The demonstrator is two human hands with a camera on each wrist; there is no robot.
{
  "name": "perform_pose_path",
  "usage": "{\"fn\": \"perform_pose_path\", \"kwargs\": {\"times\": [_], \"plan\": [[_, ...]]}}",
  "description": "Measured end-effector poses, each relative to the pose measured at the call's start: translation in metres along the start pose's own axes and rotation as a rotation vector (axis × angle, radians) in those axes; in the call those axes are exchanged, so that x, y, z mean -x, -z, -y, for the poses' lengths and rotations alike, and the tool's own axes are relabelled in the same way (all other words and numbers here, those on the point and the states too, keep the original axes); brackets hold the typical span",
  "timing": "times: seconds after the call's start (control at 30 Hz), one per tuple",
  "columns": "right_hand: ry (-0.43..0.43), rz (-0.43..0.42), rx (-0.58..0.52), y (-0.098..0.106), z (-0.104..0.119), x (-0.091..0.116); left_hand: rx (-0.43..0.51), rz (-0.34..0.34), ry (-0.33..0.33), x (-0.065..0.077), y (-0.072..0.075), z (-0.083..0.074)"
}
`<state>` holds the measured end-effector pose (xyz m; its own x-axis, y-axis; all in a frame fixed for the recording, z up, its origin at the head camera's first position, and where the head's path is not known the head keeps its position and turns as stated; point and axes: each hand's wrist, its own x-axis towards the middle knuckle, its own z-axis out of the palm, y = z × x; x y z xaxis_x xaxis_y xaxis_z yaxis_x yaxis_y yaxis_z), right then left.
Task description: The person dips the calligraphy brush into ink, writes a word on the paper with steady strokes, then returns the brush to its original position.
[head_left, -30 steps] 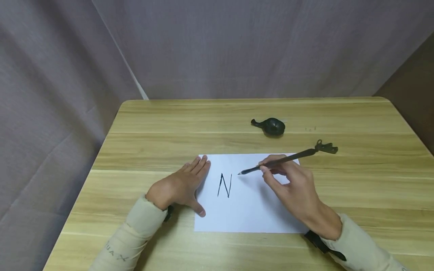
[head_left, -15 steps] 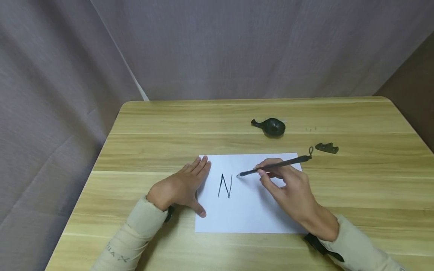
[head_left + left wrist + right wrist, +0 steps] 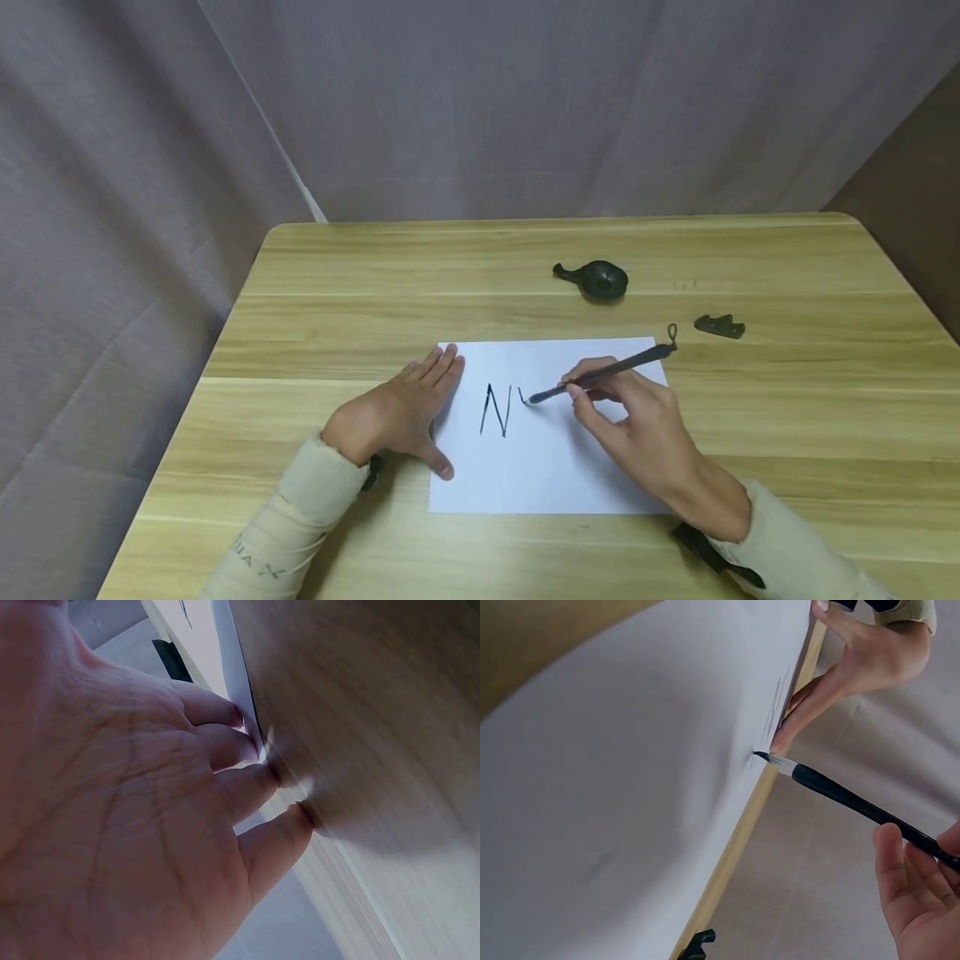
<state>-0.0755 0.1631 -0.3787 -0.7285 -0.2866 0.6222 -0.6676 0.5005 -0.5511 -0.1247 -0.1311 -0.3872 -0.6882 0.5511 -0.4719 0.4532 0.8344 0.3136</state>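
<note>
My right hand [image 3: 637, 425] pinches a dark writing brush [image 3: 618, 367] with a hanging loop at its top end. In the right wrist view the black-tipped bristles [image 3: 769, 757] of the brush meet the paper. The white sheet of paper [image 3: 540, 475] lies flat, bearing a black letter N [image 3: 495, 410] and a short curved stroke [image 3: 522, 397] to its right, ending at the brush tip. With fingers straight and thumb spread, my left hand [image 3: 397, 417] rests on the sheet's left edge. The left wrist view shows its palm [image 3: 112, 802] and fingertips at the paper edge.
A dark gourd-shaped dish [image 3: 602, 282] with a narrow spout sits behind the paper. Right of it lies a small dark brush rest [image 3: 720, 326] with notches. The wooden table [image 3: 300, 300] ends at a grey curtain [image 3: 525, 108].
The brush came off the brush rest's line of sight as my right hand shifted slightly left and down. A new short stroke has appeared right of the N. My left hand stays put.
</note>
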Motion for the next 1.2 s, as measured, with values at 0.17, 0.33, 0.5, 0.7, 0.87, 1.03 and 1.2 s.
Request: {"fn": "perform_pose_path", "kwargs": {"times": [0.17, 0.33, 0.5, 0.7, 0.87, 1.03, 1.2], "plan": [[0.001, 0.016, -0.014, 0.002, 0.006, 0.002, -0.01, 0.005, 0.003, 0.0, 0.0, 0.0], [0.006, 0.035, -0.008, 0.005, 0.013, 0.004, -0.02, 0.004, 0.002, 0.0, 0.001, 0.0], [0.006, 0.049, 0.002, 0.007, 0.018, 0.004, -0.018, 0.002, -0.002, 0.0, 0.001, 0.0], [0.01, 0.054, 0.004, 0.008, 0.021, 0.004, -0.009, 0.0, -0.004, 0.001, 0.001, 0.0], [0.013, 0.054, 0.004, 0.008, 0.019, 0.003, -0.008, 0.001, -0.004, 0.0, 0.0, 0.001], [0.026, 0.028, 0.001, 0.009, 0.012, -0.001, -0.006, -0.004, -0.009, 0.001, 0.001, 0.0], [0.007, 0.01, 0.013, 0.009, 0.002, -0.007, -0.003, -0.003, -0.01, 0.002, 0.001, 0.0]]}}
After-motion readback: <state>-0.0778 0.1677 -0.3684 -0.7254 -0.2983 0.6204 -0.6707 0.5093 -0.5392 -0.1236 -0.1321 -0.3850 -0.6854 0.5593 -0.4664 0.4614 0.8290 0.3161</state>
